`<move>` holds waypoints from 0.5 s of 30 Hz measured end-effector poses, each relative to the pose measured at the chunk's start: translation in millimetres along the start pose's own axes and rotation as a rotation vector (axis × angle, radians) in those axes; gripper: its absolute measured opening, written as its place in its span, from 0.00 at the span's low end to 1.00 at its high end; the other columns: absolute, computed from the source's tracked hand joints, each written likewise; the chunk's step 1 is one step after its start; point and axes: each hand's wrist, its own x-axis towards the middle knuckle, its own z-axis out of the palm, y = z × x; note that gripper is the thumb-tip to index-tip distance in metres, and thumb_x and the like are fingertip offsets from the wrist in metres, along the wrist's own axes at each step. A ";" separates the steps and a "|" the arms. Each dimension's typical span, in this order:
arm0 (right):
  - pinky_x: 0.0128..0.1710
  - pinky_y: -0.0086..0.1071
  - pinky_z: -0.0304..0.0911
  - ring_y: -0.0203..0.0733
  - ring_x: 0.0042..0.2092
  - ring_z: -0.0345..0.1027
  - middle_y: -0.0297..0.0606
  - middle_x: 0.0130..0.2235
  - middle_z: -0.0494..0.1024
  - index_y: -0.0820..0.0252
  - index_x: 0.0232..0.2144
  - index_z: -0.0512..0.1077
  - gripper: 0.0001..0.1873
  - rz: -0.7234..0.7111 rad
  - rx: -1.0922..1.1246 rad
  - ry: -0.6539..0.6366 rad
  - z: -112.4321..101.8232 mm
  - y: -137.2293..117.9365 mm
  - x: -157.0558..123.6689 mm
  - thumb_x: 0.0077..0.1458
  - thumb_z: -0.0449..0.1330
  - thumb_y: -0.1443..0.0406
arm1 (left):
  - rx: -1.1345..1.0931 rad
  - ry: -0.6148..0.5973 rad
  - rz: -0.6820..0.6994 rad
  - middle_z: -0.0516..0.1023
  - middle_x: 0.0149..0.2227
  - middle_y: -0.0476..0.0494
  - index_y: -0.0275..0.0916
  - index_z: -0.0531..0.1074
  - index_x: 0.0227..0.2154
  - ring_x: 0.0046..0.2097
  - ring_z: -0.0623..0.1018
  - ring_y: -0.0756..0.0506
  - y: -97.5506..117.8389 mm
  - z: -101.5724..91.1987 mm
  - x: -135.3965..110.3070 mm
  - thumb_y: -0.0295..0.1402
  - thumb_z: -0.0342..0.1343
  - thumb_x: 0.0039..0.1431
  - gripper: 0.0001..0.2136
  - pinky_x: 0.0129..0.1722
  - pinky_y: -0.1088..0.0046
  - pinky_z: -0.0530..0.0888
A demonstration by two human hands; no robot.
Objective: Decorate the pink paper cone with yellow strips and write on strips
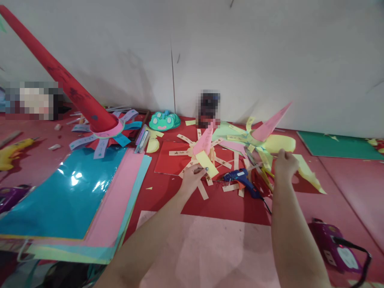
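My left hand (pixel 193 178) is closed on a short yellow paper strip (pixel 207 164), thumb and fingers pinching its lower left part. Behind the strip stands a pink paper cone (pixel 204 140), with cream paper strips spread around its base. My right hand (pixel 286 163) is curled shut in front of a yellow paper piece (pixel 280 143); whatever its fingers hold is hidden. Yellow-handled scissors (pixel 267 176) lie just left of that hand. Between my hands, a blue glue gun (pixel 243 178) rests on its side over loose cream strips.
A second pink cone (pixel 271 124) leans at the back right. At left are a tall red cone (pixel 69 84), blue sheets (pixel 69 196) and a yellow glue gun (pixel 15 154). A green frog cutout (pixel 162 121) is by the wall. A purple power strip (pixel 334 246) sits front right.
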 end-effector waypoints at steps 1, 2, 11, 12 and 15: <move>0.36 0.35 0.58 0.43 0.31 0.65 0.44 0.26 0.74 0.67 0.26 0.73 0.20 0.005 0.004 0.023 -3.4 -2.5 -0.6 0.52 0.45 0.61 | 0.015 0.000 0.011 0.76 0.25 0.49 0.37 0.71 0.22 0.30 0.77 0.47 0.4 0.1 -0.2 0.42 0.61 0.41 0.12 0.32 0.72 0.72; 0.36 0.35 0.58 0.43 0.31 0.65 0.44 0.26 0.74 0.67 0.27 0.73 0.19 0.004 0.011 0.063 -6.9 -4.7 -0.5 0.52 0.46 0.60 | 0.032 0.000 0.023 0.76 0.25 0.49 0.38 0.71 0.22 0.30 0.77 0.47 0.7 0.3 -0.6 0.42 0.60 0.42 0.12 0.32 0.72 0.72; 0.45 0.39 0.58 0.50 0.45 0.66 0.54 0.43 0.72 0.66 0.38 0.64 0.15 -0.017 0.052 0.335 -24.0 -12.8 18.4 0.56 0.42 0.65 | 0.313 -0.003 0.259 0.75 0.24 0.50 0.41 0.72 0.23 0.28 0.73 0.49 4.3 -2.0 -11.2 0.36 0.56 0.50 0.06 0.33 0.74 0.69; 0.46 0.40 0.57 0.51 0.46 0.65 0.55 0.44 0.71 0.65 0.38 0.64 0.15 -0.020 0.053 0.316 -24.7 -12.0 19.8 0.56 0.41 0.65 | 0.340 -0.011 0.293 0.75 0.24 0.50 0.41 0.72 0.23 0.29 0.73 0.49 5.3 -2.9 -12.0 0.36 0.55 0.51 0.06 0.35 0.73 0.70; 0.47 0.43 0.56 0.54 0.49 0.63 0.56 0.46 0.68 0.61 0.41 0.61 0.16 -0.068 0.053 0.264 -26.0 -7.0 22.5 0.56 0.40 0.60 | 0.417 -0.050 0.426 0.77 0.32 0.46 0.41 0.72 0.20 0.40 0.75 0.45 7.4 -5.3 -13.0 0.36 0.57 0.51 0.07 0.46 0.65 0.68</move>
